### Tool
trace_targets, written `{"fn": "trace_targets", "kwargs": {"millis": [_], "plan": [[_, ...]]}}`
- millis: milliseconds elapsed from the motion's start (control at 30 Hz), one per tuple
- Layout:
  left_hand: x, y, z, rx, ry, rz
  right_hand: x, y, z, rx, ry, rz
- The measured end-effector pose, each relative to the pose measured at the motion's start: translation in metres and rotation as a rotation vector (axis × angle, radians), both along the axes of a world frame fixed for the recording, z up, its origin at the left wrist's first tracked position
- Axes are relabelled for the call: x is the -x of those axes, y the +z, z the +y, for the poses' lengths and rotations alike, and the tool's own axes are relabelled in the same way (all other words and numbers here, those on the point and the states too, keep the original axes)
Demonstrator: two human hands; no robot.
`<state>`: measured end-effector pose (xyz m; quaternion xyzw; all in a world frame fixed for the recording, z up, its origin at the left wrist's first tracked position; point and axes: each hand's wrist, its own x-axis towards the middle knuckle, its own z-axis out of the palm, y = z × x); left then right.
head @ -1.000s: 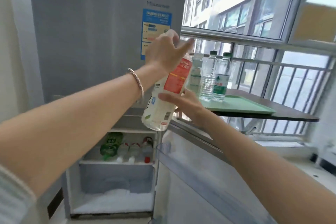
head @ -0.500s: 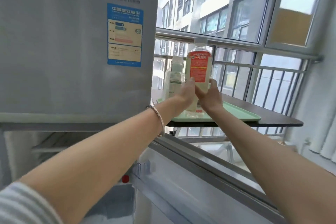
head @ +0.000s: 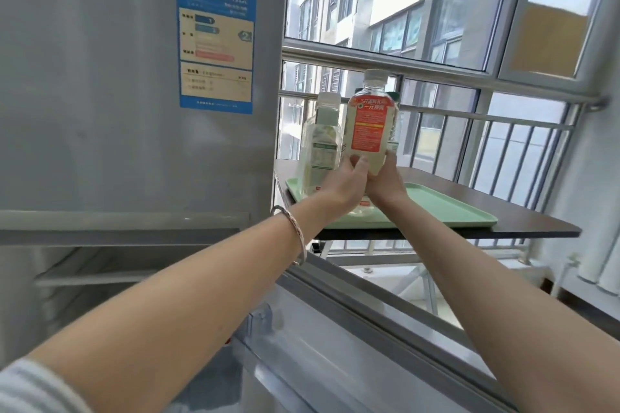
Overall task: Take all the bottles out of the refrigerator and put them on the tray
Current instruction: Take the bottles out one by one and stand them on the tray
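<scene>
A clear bottle with a red-orange label (head: 369, 126) stands upright over the green tray (head: 446, 208), held low on its body from both sides. My left hand (head: 345, 183) grips its left side and my right hand (head: 385, 178) its right side. Just left of it on the tray stands a pale bottle with a green label (head: 322, 141). Other bottles behind the held one are mostly hidden. The silver refrigerator (head: 100, 94) fills the left of the view; its lower compartment is out of sight.
The tray lies on a dark brown table (head: 523, 221) beside the window railing (head: 469, 117). The open refrigerator door (head: 335, 345) runs across the lower foreground under my arms. A white curtain (head: 600, 245) hangs at far right.
The tilted bottle was carried from in front of the refrigerator to the tray and turned upright. My view has swung right and up, away from the lower compartment.
</scene>
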<state>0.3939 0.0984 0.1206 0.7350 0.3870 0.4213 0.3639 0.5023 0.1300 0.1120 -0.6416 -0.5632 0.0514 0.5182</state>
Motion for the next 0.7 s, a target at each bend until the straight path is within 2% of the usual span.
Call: {"fn": "trace_targets", "kwargs": {"millis": [100, 167, 233, 300, 500, 700], "plan": [[0.011, 0.002, -0.011, -0.011, 0.020, 0.020, 0.007, -0.002, -0.018, -0.064, -0.123, 0.027], [0.020, 0.006, -0.022, -0.020, 0.069, 0.029, 0.019, -0.002, -0.036, -0.225, -0.159, 0.031], [0.033, 0.011, -0.036, -0.041, 0.100, 0.055, 0.039, 0.000, -0.057, -0.345, -0.100, 0.006], [0.046, 0.014, -0.049, -0.059, 0.136, 0.094, 0.064, 0.000, -0.074, -0.357, -0.013, -0.032], [0.109, -0.006, -0.064, -0.036, 0.274, 0.189, 0.141, -0.026, -0.101, -0.125, 0.178, -0.267], [0.192, -0.057, -0.056, 0.037, 0.419, 0.472, 0.214, -0.077, -0.104, 0.160, 0.349, -0.379]]}}
